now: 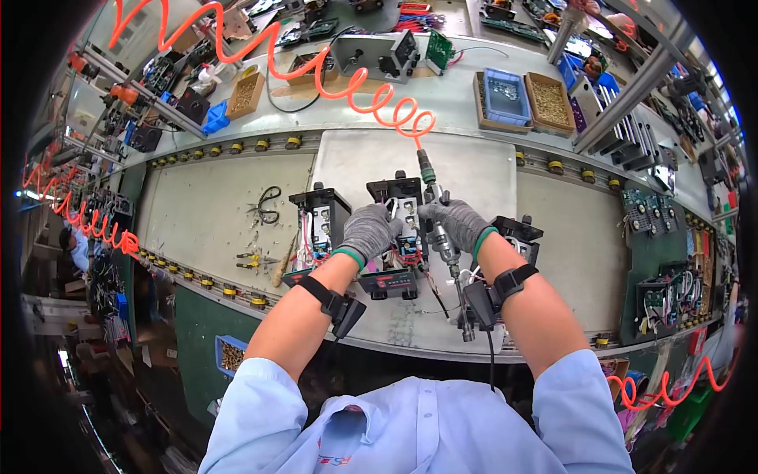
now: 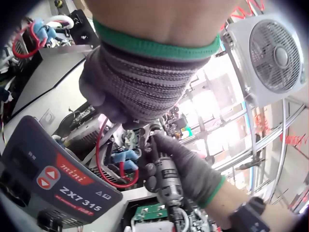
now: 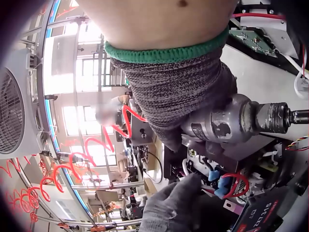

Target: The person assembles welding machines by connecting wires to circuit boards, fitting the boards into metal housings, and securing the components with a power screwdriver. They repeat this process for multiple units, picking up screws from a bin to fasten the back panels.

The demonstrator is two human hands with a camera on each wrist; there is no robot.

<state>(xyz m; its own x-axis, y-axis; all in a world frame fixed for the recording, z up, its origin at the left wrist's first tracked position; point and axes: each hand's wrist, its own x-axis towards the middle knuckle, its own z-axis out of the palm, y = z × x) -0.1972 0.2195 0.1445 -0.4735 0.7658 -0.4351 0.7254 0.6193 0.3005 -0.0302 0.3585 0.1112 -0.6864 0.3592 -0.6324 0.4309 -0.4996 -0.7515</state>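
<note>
Grey knit gloves [image 3: 174, 92] cover both hands. The right hand [image 1: 462, 225] has its grip closed round the driver [image 3: 231, 121], fingers wrapped about the metal body; its nose points back toward the person, just right of the middle unit [image 1: 409, 237], and seems to be on none of that unit's screws. The left hand [image 1: 371, 229] reaches over the middle unit's open top, bent fingers close by a white wire [image 1: 391, 207]; how far its grip is open, and whether it pinches that wire, I cannot tell.

The middle unit sits upright before the person. Much of it looks done: the front panel [image 2: 63, 179] is in place at its near end, parts are mounted inside, and blue sleeves [image 2: 125, 155] sit on red wiring. What seems left is some fastening or wiring inside, and a cover, since its top is bare. I cannot make out which screws are in.

Left of the middle unit stands the left unit [image 1: 322, 225], likewise uncovered; to the right is the right unit [image 1: 517, 237], partly behind the forearm and also open. Further left of the middle unit, scissors [image 1: 268, 207] and pliers [image 1: 254, 260] lie on the bench [image 1: 568, 261]. Beyond it, an orange hose [image 1: 419, 142] runs to the driver, and a blue bin [image 1: 505, 119] stands farther back, to its right.
</note>
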